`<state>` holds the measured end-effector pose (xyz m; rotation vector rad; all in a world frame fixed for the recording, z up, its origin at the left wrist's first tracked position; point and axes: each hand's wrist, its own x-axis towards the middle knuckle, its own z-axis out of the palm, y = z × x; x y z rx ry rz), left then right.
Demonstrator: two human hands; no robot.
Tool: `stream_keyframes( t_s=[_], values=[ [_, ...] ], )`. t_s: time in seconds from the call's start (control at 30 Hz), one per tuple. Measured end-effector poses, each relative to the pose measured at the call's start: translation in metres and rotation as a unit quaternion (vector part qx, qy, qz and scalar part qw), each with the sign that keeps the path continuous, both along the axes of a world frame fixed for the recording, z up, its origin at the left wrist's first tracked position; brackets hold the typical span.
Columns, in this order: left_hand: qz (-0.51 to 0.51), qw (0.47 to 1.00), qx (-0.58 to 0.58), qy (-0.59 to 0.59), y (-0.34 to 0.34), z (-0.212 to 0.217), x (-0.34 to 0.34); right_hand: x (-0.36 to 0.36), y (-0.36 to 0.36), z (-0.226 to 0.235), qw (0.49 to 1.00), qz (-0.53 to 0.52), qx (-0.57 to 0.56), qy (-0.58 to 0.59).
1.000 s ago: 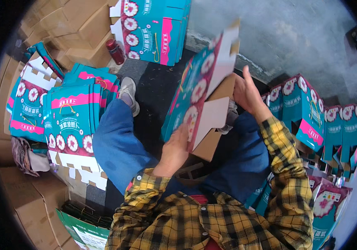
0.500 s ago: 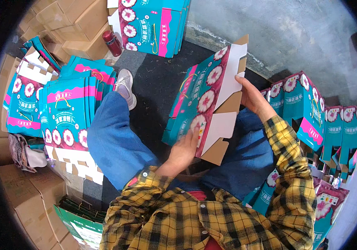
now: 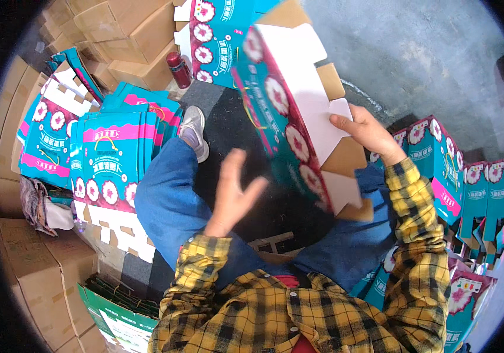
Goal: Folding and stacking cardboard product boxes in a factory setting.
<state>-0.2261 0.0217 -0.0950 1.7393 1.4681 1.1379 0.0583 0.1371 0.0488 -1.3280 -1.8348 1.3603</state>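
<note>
A teal and maroon carton (image 3: 296, 136) with white and brown end flaps is held up in front of me, tilted and partly blurred. My right hand (image 3: 365, 130) grips one of its white flaps, thumb on the near side. Off the carton, to its left, my left hand (image 3: 232, 197) has its fingers and thumb spread and holds nothing. The carton's far end overlaps a stack of flat teal cartons (image 3: 219, 35) at the back.
Stacks of flat teal cartons (image 3: 111, 154) lie at the left, beside brown boxes (image 3: 46, 259). A red flask (image 3: 178, 69) stands behind my shoe (image 3: 193, 130). Opened teal cartons (image 3: 437, 162) stand at the right near the grey wall (image 3: 422, 53). A green box (image 3: 117, 315) is at lower left.
My left hand has let go of the carton and moved left, its fingers now spread. The carton has risen and swung in my right hand, its far end now higher up and further left.
</note>
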Motion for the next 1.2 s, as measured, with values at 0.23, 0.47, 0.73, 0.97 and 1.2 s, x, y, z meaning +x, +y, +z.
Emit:
stream_keyframes(
  t_s=[0.23,0.47,0.73,0.97,1.2],
  values=[
    [0.236,0.937,0.152,-0.209,0.023,0.026,-0.053,-0.019,0.012,0.072,0.861,0.150,0.377,-0.306],
    [-0.101,0.941,-0.087,-0.312,0.018,0.011,-0.051,-0.030,0.009,0.065,0.731,0.267,0.531,-0.335],
    [-0.205,0.975,-0.050,-0.077,0.018,0.057,0.009,-0.052,0.003,0.053,0.668,0.310,0.596,-0.320],
    [-0.157,0.984,0.056,0.057,0.016,0.039,0.042,-0.046,0.015,-0.013,0.707,0.321,0.550,-0.307],
    [-0.099,0.981,0.136,0.096,0.021,0.029,0.057,-0.041,0.008,-0.042,0.780,0.121,0.533,-0.305]
  ],
)
